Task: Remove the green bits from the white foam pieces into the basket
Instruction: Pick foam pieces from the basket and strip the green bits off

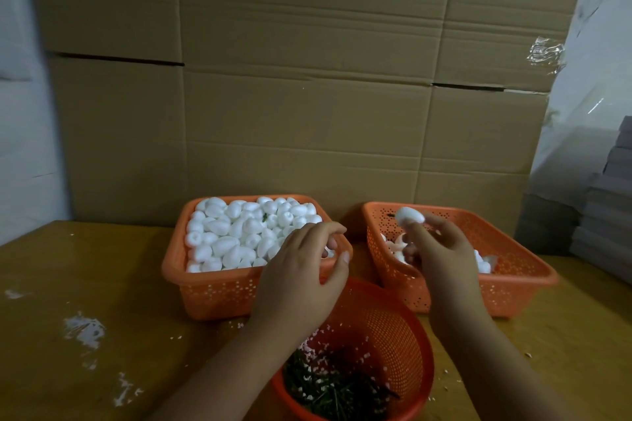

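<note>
An orange rectangular basket (212, 290) at centre left is heaped with white egg-shaped foam pieces (239, 232); one carries a green bit (264, 217). My left hand (304, 270) hovers over its right front corner, fingers loosely curled, nothing visibly held. My right hand (441, 249) pinches a white foam piece (409, 215) at its fingertips above a second orange basket (513, 284), which holds a few foam pieces (482, 263). A round orange basket (393, 335) near me holds green bits (335, 390) and pale crumbs.
A wall of cardboard boxes (301, 96) stands right behind the baskets. The yellow-brown table (102, 284) has white foam dust patches (83, 330) on its left part. Grey stacked sheets (602, 215) sit at the right edge.
</note>
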Available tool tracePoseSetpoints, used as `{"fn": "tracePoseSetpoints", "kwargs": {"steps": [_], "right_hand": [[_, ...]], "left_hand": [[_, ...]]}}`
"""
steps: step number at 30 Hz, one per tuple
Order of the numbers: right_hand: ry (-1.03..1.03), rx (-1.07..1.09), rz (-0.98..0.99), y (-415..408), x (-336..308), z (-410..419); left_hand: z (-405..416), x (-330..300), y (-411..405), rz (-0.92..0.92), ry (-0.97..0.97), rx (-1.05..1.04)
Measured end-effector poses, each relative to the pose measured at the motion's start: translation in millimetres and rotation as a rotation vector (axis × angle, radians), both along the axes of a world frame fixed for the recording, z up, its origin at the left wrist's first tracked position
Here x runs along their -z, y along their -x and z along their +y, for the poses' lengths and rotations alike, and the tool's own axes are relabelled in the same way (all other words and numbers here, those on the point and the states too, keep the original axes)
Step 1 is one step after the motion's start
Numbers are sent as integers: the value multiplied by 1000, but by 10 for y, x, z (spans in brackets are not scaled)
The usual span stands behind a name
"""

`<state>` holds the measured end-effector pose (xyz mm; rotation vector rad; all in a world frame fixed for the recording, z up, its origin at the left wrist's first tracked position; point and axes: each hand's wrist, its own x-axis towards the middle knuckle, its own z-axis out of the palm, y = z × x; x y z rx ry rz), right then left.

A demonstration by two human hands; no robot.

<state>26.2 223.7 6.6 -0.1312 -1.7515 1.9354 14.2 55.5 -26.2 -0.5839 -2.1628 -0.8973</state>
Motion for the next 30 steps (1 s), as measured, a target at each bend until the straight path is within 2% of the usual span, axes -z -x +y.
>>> {"fn": "tracePoseSetpoints", "kwargs": {"steps": [4,7,10,13,16,19,23,26,30], "right_hand": [[45,118,0,21,19,174],[102,122,-6,50,41,211],[67,104,-3,55,31,167],[-97,-7,-59,39,10,55],[-317,-234,-104,-3,30,-99],[-665,-452,-156,-45,122,-230],[-1126,-582,-132,-71,305,-334],[-1273,-670,-91,-94,388,-378],[-1352,-643,-76,-74,435,-366]], "left_hand": [[-5,-68,-9,31,-8,-29],[-80,-118,32,47,1,-110],[-207,-133,118,-24,39,-224],[-351,-124,215,-147,88,-302],[-470,-100,286,-299,230,-369],[-500,-94,311,-405,350,-399],[-493,-88,308,-456,443,-410],[-506,-79,304,-496,465,-415],[-510,-77,316,-474,426,-405]]}}
